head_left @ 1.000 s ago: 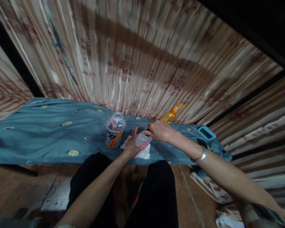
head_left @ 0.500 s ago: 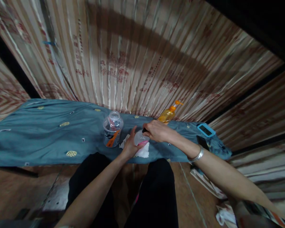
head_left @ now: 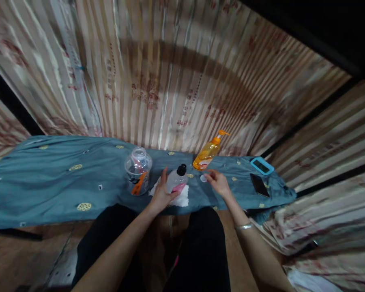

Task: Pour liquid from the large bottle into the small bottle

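My left hand [head_left: 159, 195] grips a small clear bottle [head_left: 175, 183] with a pink label and a black top, standing on a white tissue [head_left: 182, 198] on the blue cloth [head_left: 63, 178]. My right hand [head_left: 219, 183] is to the right of the bottle, fingers apart, with its fingertips at a small clear cap [head_left: 203, 178] on the cloth. Whether the fingers pinch the cap I cannot tell. A clear plastic jar [head_left: 138, 170] with an orange mark stands just left of my left hand.
An orange pump bottle [head_left: 207, 152] lies tilted at the back of the cloth. A phone in a light blue case [head_left: 262, 165] and a dark phone [head_left: 259, 184] lie at the cloth's right end. Striped curtain fabric hangs behind; my dark-trousered legs are below.
My right hand left the top of the small bottle and moved right and down onto the cloth; the bottle's black top now shows. The camera view shifted slightly.
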Demonstrator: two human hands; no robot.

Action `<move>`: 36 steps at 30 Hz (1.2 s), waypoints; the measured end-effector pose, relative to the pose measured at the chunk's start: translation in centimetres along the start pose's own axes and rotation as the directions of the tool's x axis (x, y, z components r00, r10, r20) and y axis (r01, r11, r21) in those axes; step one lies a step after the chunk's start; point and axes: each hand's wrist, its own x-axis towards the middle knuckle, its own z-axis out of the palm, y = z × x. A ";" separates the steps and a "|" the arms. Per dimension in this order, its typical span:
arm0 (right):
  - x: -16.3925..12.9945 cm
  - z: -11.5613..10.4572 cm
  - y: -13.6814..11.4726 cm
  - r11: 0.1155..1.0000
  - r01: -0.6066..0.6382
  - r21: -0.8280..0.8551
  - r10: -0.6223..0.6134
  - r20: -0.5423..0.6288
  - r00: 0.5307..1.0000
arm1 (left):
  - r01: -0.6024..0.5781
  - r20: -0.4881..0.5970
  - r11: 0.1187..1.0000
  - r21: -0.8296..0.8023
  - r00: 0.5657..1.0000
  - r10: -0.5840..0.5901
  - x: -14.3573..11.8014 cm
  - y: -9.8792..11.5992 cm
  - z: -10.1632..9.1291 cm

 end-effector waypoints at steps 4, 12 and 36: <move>0.9 3.3 3.8 0.986 -0.121 -0.116 0.114 -0.069 0.991 | 0.007 -0.013 0.998 0.056 1.000 -0.006 -0.2 0.0 0.0; 3.1 6.8 4.4 0.971 -0.109 -0.211 0.098 -0.060 0.993 | 0.025 0.032 0.999 0.040 0.999 -0.026 -1.1 0.0 -0.2; -13.3 10.4 -1.3 0.605 -0.131 0.785 0.092 0.095 0.991 | -0.181 -0.028 0.981 0.067 0.983 0.183 -1.8 1.2 -2.6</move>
